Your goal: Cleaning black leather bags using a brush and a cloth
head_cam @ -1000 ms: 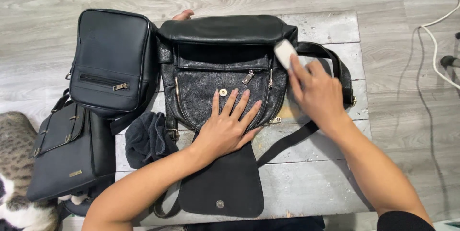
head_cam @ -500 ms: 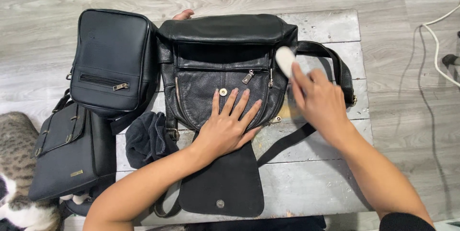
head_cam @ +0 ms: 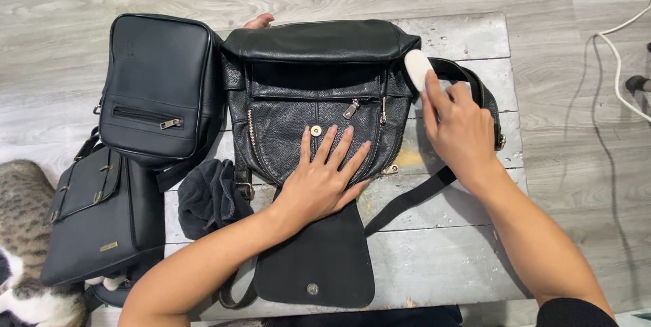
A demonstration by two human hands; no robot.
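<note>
Bare forearms and hands, with a dark sleeve at one elbow.
Both hands, left hand (head_cam: 324,179) and right hand (head_cam: 460,130), wear no gloves, rings or watch; a black sleeve edge (head_cam: 569,313) shows on the right arm near the elbow.

The surface (head_cam: 441,252) is bare at the lower right, so a hand can pass there. On the left, two bags (head_cam: 152,83) and a cloth (head_cam: 207,195) block the way.
</note>
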